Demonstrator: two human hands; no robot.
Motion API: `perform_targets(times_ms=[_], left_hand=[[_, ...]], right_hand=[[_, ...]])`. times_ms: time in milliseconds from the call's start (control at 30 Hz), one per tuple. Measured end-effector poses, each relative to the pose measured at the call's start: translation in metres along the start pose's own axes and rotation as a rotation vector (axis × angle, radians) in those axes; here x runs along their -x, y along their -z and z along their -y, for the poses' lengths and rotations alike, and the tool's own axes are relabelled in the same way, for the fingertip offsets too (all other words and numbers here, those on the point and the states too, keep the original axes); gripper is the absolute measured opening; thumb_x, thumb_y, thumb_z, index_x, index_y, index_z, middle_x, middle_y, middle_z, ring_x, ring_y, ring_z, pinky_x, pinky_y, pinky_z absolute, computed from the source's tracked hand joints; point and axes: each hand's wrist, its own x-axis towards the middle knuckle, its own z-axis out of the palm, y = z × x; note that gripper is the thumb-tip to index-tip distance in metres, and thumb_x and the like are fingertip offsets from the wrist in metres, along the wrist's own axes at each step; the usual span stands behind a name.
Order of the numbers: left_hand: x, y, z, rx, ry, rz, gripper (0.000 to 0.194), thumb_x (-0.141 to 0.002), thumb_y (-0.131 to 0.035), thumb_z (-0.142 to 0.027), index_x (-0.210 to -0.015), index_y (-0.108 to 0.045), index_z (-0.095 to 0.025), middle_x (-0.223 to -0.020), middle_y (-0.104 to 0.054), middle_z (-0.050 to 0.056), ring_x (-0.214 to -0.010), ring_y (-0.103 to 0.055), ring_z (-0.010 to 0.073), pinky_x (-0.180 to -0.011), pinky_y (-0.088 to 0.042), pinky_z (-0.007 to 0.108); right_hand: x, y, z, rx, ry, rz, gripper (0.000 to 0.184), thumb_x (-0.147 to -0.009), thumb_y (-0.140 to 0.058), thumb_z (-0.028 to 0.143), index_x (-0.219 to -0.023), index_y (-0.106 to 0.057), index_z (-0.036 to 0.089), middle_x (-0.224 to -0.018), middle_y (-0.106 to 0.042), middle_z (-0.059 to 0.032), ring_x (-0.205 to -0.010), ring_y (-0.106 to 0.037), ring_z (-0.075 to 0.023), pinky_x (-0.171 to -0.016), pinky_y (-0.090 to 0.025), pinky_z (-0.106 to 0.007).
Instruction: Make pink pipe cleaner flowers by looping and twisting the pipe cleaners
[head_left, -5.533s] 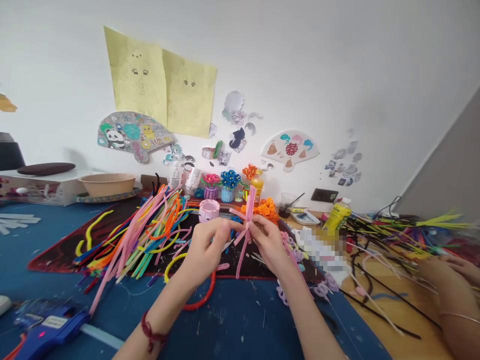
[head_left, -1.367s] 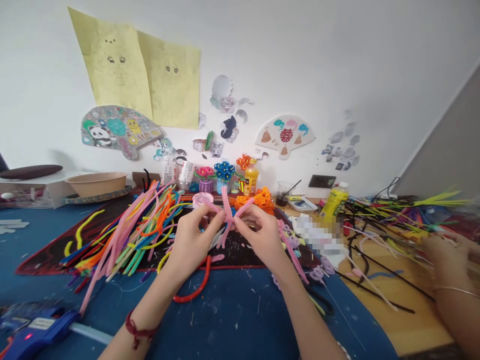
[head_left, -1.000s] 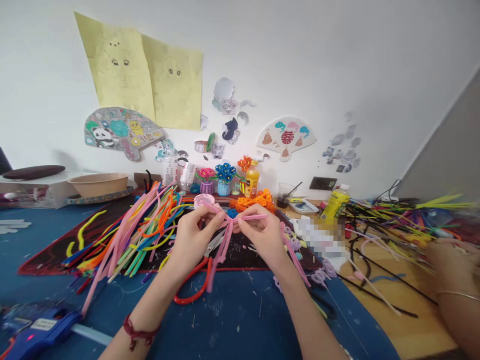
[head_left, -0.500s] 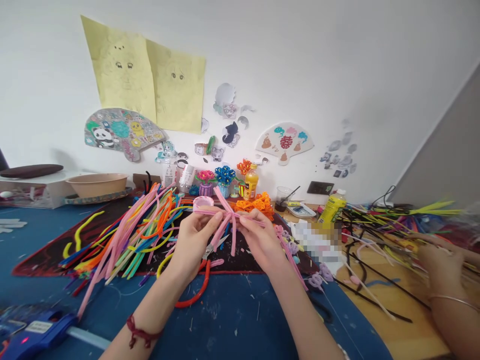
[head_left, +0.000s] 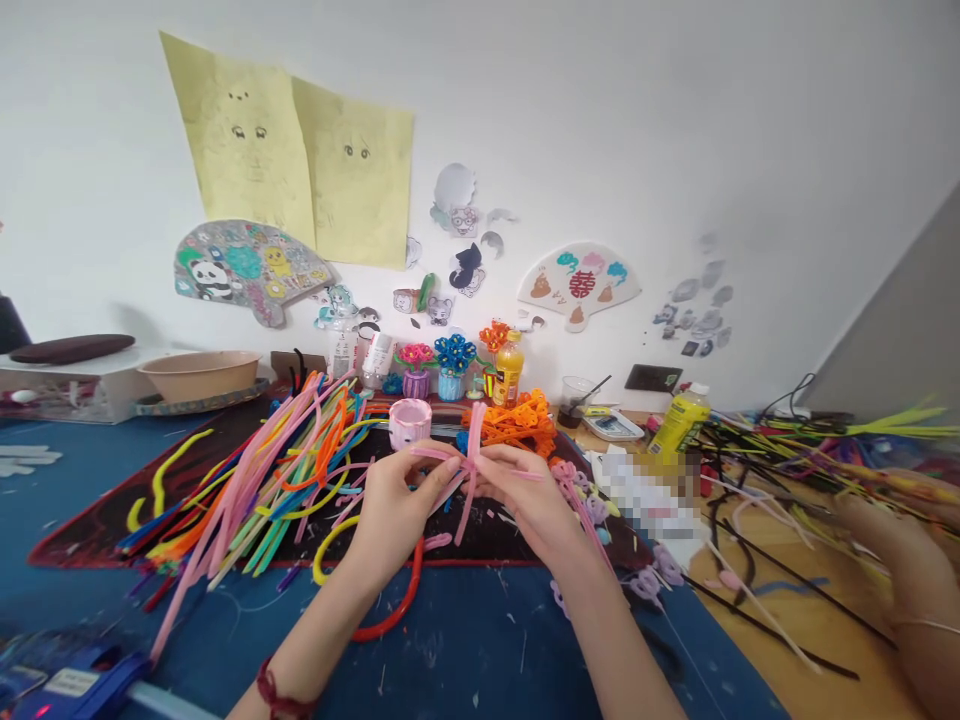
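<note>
Pink pipe cleaners (head_left: 475, 428), crossed at a shared middle, are held above the dark mat in front of me. My left hand (head_left: 409, 492) pinches them from the left, thumb and forefinger close to the crossing. On the other side, my right hand (head_left: 521, 490) grips them with its fingertips near the same point. Some strands stick up and others hang down between the hands. Just behind my left hand stands a small pink and white pot (head_left: 410, 422). Red-handled scissors (head_left: 397, 612) lie under my hands, their blades mostly hidden.
Many coloured pipe cleaners (head_left: 247, 480) are heaped at the left. A blue glue gun (head_left: 82, 680) lies front left. Pipe-cleaner flowers (head_left: 454, 355), an orange heap (head_left: 517, 425) and an orange-juice bottle (head_left: 508, 370) stand behind. A co-worker's hand (head_left: 877, 535) is at the right by more stems.
The pink strands have turned, so the upper one now points nearly straight up. My hands have dropped slightly, showing more of the pot. The co-worker's hand has moved right.
</note>
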Motion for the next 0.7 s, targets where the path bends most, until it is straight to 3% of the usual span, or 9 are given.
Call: perform_targets(times_ms=[200, 400, 533, 700], left_hand=[[0.004, -0.003, -0.007, 0.308, 0.232, 0.037, 0.020, -0.075, -0.075, -0.033, -0.080, -0.071, -0.014, -0.084, -0.073, 0.006, -0.077, -0.066, 0.0169, -0.071, -0.051, 0.024], [0.003, -0.004, -0.011, 0.587, 0.409, 0.056, 0.030, -0.063, -0.085, -0.033, -0.080, -0.070, -0.014, -0.072, -0.071, 0.003, -0.064, -0.064, 0.0121, -0.064, -0.050, 0.020], [0.002, -0.005, -0.007, 0.672, 0.445, 0.062, 0.033, -0.058, -0.088, -0.032, -0.077, -0.070, -0.013, -0.070, -0.072, 0.003, -0.065, -0.064, 0.0116, -0.064, -0.050, 0.018], [0.001, -0.005, -0.002, 0.621, 0.498, 0.056, 0.034, -0.064, -0.084, -0.038, -0.082, -0.071, -0.013, -0.074, -0.070, 0.003, -0.061, -0.058, 0.0088, -0.058, -0.045, 0.017]], right_hand=[[-0.002, 0.001, -0.004, -0.131, -0.026, 0.043, 0.028, -0.060, -0.088, 0.037, -0.059, -0.069, 0.015, -0.057, -0.065, 0.0002, -0.055, -0.057, -0.0096, -0.056, -0.044, -0.022], [0.000, -0.002, -0.007, -0.253, 0.006, 0.090, 0.026, -0.059, -0.089, 0.033, -0.058, -0.069, 0.016, -0.059, -0.066, 0.0007, -0.055, -0.057, -0.0090, -0.056, -0.044, -0.021], [0.000, -0.003, -0.009, -0.217, 0.059, 0.050, 0.023, -0.058, -0.090, 0.031, -0.062, -0.073, 0.016, -0.061, -0.070, -0.0011, -0.054, -0.059, -0.0089, -0.057, -0.046, -0.021], [-0.002, -0.002, -0.010, -0.320, -0.039, 0.043, 0.023, -0.055, -0.091, 0.030, -0.061, -0.074, 0.015, -0.057, -0.069, -0.0004, -0.053, -0.060, -0.0067, -0.055, -0.046, -0.016]])
